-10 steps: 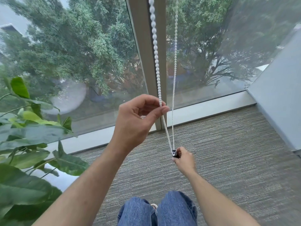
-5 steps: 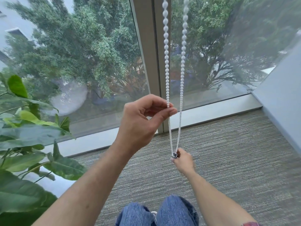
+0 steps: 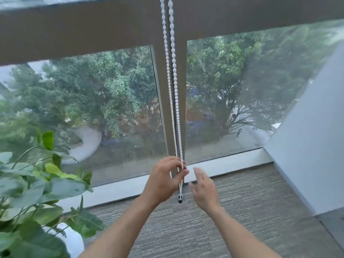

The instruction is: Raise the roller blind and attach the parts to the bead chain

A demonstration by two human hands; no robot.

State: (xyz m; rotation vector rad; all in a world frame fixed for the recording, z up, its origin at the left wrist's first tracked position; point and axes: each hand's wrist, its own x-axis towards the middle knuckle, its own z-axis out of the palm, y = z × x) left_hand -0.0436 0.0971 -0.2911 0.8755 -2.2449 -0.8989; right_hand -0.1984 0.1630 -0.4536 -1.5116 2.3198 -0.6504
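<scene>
window [image 3: 111,108] behind, left hand [image 3: 163,181] grip pinched on bead chain [image 3: 172,71], right hand [image 3: 203,189] beside it, fingers spread, empty

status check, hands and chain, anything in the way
Left hand pinching bead chain. Right hand open, off the chain. Dark part hanging at loop bottom. Potted plant off left, not in the way.
</scene>
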